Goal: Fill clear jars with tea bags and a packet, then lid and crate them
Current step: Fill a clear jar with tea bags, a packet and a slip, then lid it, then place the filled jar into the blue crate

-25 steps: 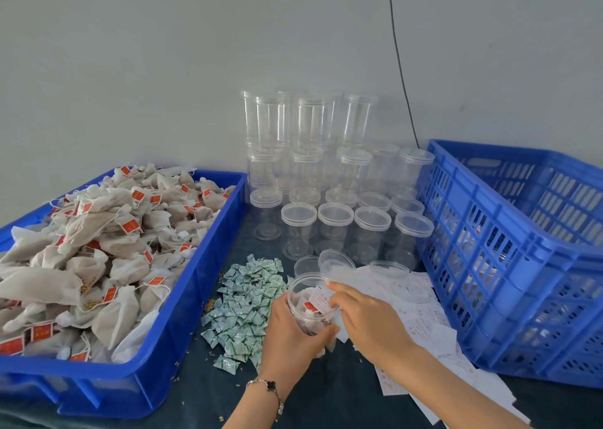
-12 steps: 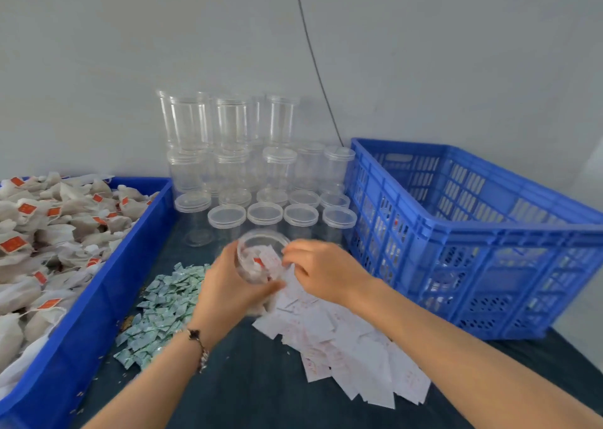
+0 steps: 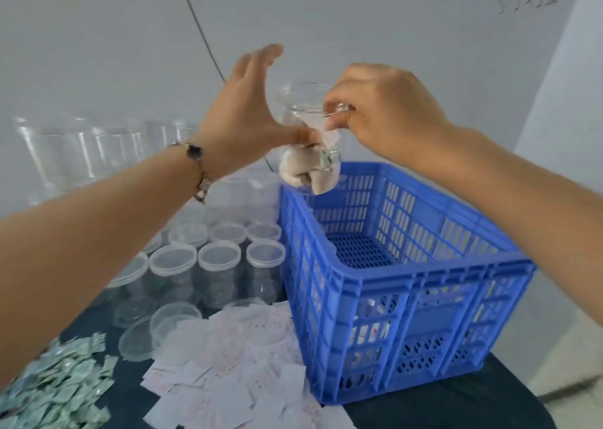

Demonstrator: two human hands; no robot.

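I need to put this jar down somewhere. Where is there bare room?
Bare spots: the crate floor's far half, and dark table in front of the crate. Crowded: lidded jars, paper slips and green packets left of it.

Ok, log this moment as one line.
stage: crating | right hand: pinches filled jar rim | left hand: open beside jar | jar: above blue crate, unlidded
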